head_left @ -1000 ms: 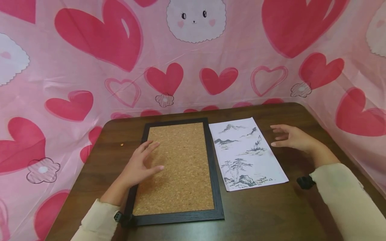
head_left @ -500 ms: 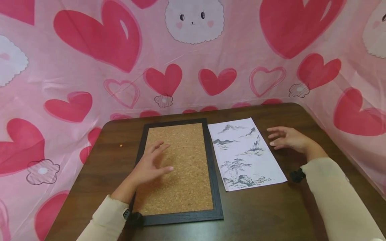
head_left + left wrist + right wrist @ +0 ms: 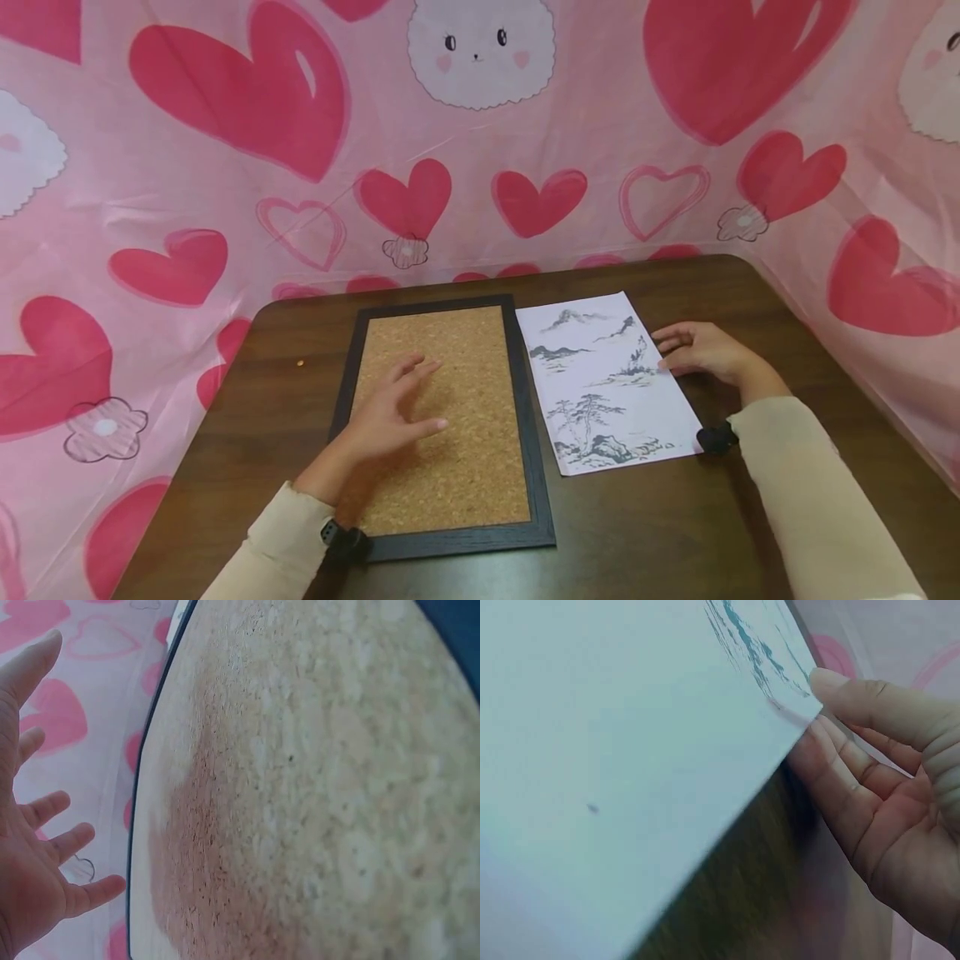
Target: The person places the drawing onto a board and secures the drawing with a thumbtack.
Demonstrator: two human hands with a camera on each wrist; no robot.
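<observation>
A cork board (image 3: 472, 458) in a black frame lies on the dark wooden table. Over its left part is my left hand (image 3: 378, 421), fingers and thumb apart, holding nothing. The left wrist view shows that hand's spread fingers (image 3: 64, 844) and its shadow across the cork. To the right of the board lies a white sheet of paper (image 3: 592, 375) printed with ink mountains and trees. My right hand (image 3: 708, 350) is at its right edge with loosely bent fingers. In the right wrist view, the thumb overlaps the sheet (image 3: 660, 750) and the other fingertips are right at its edge.
A tiny orange-gold piece (image 3: 301, 363) sits on the wooden table (image 3: 630, 533) left of the board. Behind and beside the table hangs a pink cloth (image 3: 465, 137) with hearts and fluffy faces. A black strap device (image 3: 717, 437) is worn at the right cuff.
My right hand has moved left from beside the paper to its right edge. My left hand has shifted right and slightly nearer over the cork. Board and paper lie as before.
</observation>
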